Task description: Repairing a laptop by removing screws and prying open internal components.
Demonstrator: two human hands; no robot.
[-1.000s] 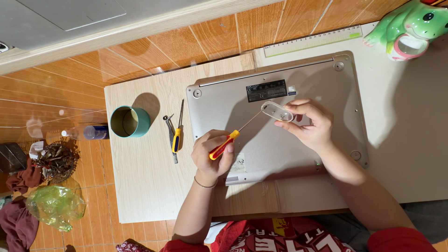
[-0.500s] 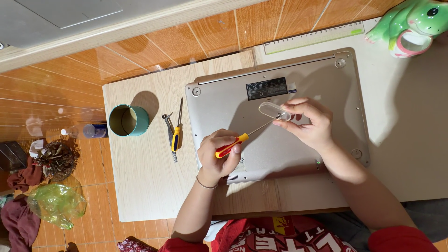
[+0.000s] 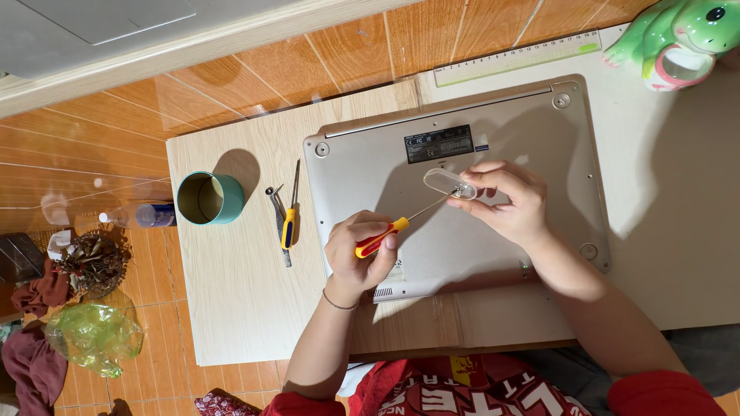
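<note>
A silver laptop (image 3: 539,139) lies upside down on a light wooden table (image 3: 239,308). My left hand (image 3: 358,250) grips a screwdriver (image 3: 381,236) with a red and yellow handle; its thin shaft points up and right. My right hand (image 3: 505,202) holds a small clear oval container (image 3: 449,183) above the laptop's base, and the screwdriver tip reaches the container's right end.
A teal cup (image 3: 210,198) stands at the table's left. Beside it lie a yellow-handled screwdriver (image 3: 290,219) and metal tweezers (image 3: 279,223). A pale green ruler (image 3: 516,55) and a green frog figure (image 3: 678,38) sit at the back right. A bottle (image 3: 139,216) and clutter lie on the floor at left.
Both hands have kept their hold. The screwdriver and the oval container have stayed together over the laptop with only slight shifts.
</note>
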